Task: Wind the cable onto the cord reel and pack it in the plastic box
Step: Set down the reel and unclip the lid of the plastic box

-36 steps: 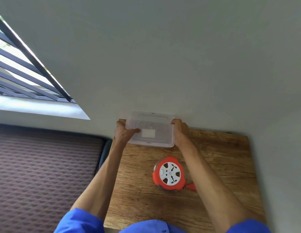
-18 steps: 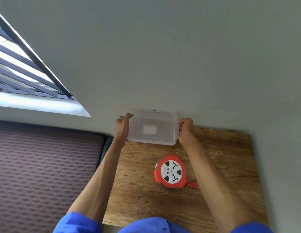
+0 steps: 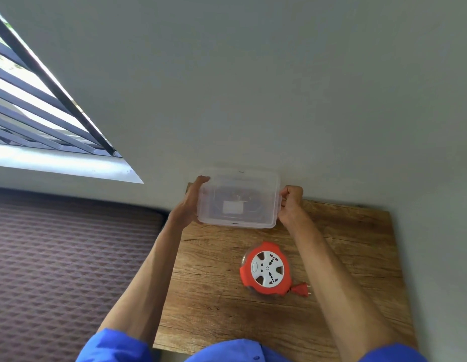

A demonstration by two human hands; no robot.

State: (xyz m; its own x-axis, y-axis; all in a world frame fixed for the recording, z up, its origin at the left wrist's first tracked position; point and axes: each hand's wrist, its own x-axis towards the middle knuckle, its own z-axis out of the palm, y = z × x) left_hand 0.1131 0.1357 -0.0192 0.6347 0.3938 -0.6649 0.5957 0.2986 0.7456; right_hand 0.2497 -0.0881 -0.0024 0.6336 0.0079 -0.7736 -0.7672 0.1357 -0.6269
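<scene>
Orange cord reel with a white socket face lies on the wooden table, its plug beside it. Farther back, by the wall, the left hand and right hand grip opposite ends of the clear plastic box.

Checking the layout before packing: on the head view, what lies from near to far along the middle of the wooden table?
Red plug → round orange-and-white cord reel → clear plastic box, held at its ends by the left hand and right hand.
</scene>
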